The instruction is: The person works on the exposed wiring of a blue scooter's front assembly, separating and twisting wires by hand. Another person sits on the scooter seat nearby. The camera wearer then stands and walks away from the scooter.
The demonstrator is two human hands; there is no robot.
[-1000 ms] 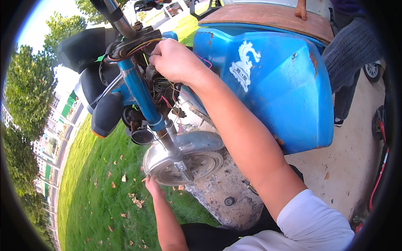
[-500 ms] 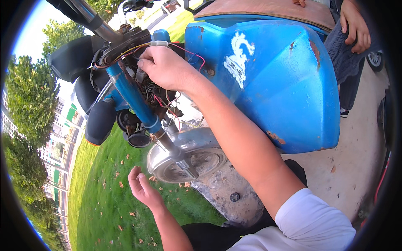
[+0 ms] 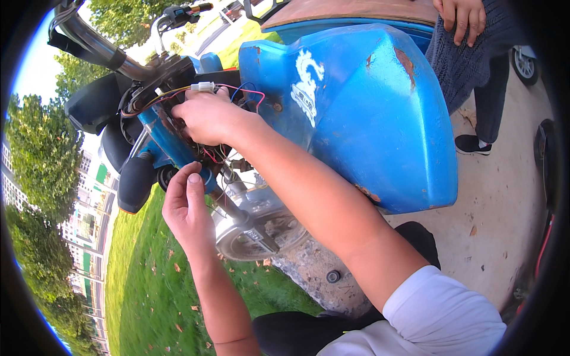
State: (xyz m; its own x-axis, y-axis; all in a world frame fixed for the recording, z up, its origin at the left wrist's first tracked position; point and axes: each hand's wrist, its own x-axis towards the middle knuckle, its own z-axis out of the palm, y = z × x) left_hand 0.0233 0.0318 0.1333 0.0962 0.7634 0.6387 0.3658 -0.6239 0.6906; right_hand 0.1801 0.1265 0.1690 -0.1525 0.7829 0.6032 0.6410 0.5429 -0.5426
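My right hand (image 3: 211, 118) reaches in among the wires behind the blue steering tube (image 3: 169, 139) of a three-wheeled vehicle. Most of its fingers are hidden there, so what they grip, if anything, does not show. A white plug connector (image 3: 203, 87) with thin coloured wires sits just above the knuckles. Lower down, my left hand (image 3: 189, 207) is raised in front of the tube's lower end, its fingers loosely bent and the thumb a little apart. Nothing shows in it. More loose wires (image 3: 221, 155) hang below my right wrist.
A blue body panel (image 3: 368, 118) with rust spots stands right of the steering tube. Below are the front wheel (image 3: 261, 237) and a small dark ring (image 3: 333, 276) on the concrete. Handlebars (image 3: 98, 44) rise at upper left. Another person's hand (image 3: 462, 19) rests at upper right.
My right hand has moved lower and deeper into the wires, from near the connector. The left hand has risen toward the steering tube. The view has shifted, and the other person stands differently.
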